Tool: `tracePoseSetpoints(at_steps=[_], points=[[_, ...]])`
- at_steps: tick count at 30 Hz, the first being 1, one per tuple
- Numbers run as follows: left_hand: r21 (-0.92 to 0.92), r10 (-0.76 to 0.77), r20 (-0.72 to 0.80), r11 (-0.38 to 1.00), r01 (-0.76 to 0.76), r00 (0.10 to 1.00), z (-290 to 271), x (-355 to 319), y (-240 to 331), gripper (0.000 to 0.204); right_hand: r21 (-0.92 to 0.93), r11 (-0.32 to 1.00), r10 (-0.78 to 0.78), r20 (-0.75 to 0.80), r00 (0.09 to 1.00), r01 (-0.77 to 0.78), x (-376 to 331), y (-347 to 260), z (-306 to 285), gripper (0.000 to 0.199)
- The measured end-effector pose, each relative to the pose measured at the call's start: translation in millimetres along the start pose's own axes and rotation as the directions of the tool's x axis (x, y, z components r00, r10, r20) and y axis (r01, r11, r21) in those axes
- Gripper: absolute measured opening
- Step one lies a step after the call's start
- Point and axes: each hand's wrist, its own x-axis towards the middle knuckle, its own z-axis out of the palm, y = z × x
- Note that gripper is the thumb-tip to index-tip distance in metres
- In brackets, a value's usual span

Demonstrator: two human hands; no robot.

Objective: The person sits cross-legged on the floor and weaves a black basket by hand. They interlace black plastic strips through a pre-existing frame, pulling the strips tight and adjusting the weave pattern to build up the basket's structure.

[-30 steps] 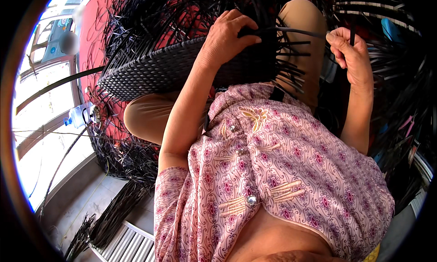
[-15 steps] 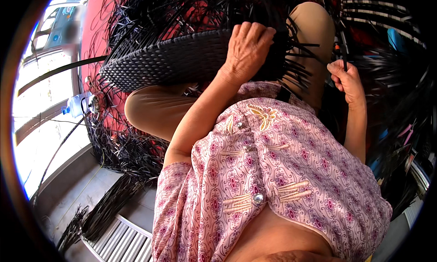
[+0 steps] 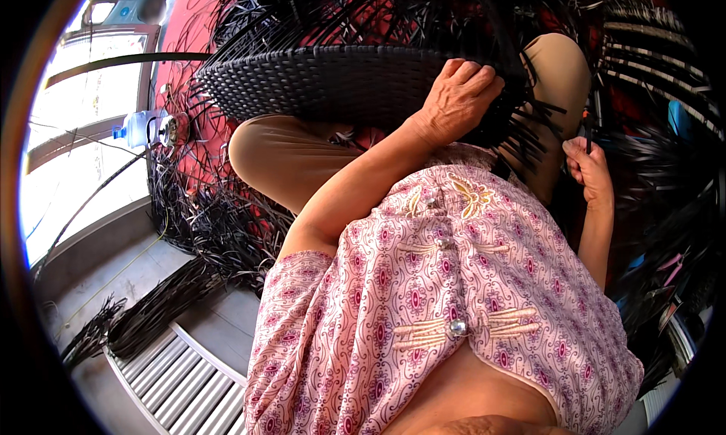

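Observation:
A black woven basket-like piece (image 3: 325,83) of flat plastic strips lies across my lap, its loose strip ends sticking out along the far edge and at the right. My left hand (image 3: 463,99) is closed over its right part, fingers curled on the weave; the fingertips are hidden. To the right, beside my right knee (image 3: 563,68), my right hand (image 3: 590,170) is closed in a pinch on a slim dark piece (image 3: 588,135) that points upward. An orange bit shows at its upper end. Whether it is a strip or a tool, I cannot make out.
Heaps of loose black strips (image 3: 204,231) cover the red mat (image 3: 181,80). A bundle of strips (image 3: 162,303) lies near a white slatted rack (image 3: 189,386) at lower left. A clear bottle (image 3: 138,129) stands by the window side. Banded black strips (image 3: 654,53) lie at far right.
The whole view has shifted, so the lap and woven piece sit further right and lower. My left hand stays on the weave. My right hand has come slightly closer to my body.

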Motion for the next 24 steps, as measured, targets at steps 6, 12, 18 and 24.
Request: tracePoseSetpoints(at_steps=[6, 12, 18, 24], points=[[-0.012, 0.001, -0.02, 1.0, -0.001, 1.0, -1, 1, 0, 0.033, -0.022, 0.999, 0.031, -0.008, 0.999, -0.031, 10, 1, 4, 0.019], [0.074, -0.019, -0.013, 0.997, 0.02, 1.0, -5, 4, -3, 0.025, -0.026, 1.0, 0.002, -0.005, 1.0, -0.002, 10, 1, -6, 0.019], [0.014, 0.017, -0.015, 1.0, -0.017, 1.0, -6, 9, -1, 0.023, -0.27, 0.954, -0.164, -0.119, 0.979, 0.127, 3, -28, -17, 0.03], [-0.366, -0.058, 0.2, 0.921, 0.13, 0.978, -42, 10, 25, 0.016, -0.368, 0.822, -0.427, 0.108, 0.898, 0.435, -45, -102, 29, 0.027]])
